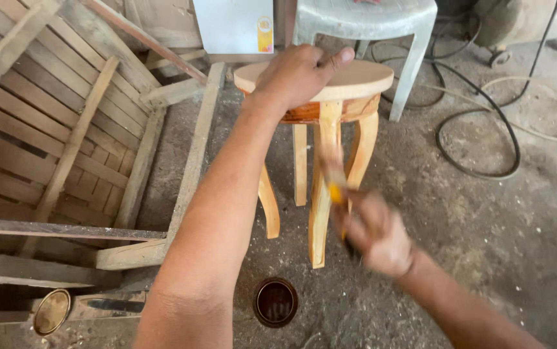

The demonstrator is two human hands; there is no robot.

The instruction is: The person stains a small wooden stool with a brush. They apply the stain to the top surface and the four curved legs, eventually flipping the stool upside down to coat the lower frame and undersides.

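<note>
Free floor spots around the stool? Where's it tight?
Bare dirt floor right of the wooden stool, bordered by the looped black cable above. Small gap between the open tin and the stool legs. Crowded left: the slatted wooden frame and tin lid. Left hand rests on the stool; right hand holds a brush.

1. A wooden slatted frame (65, 136) is closing off the whole left side, its rail running just beside the small round stool (317, 116).
2. An open tin of dark varnish (275, 302) is sitting on the floor (498, 220) near the stool's legs.
3. A grey plastic chair (382, 26) is standing close behind the stool.
4. Black cables (485, 129) are looping across the otherwise open floor on the right.
</note>
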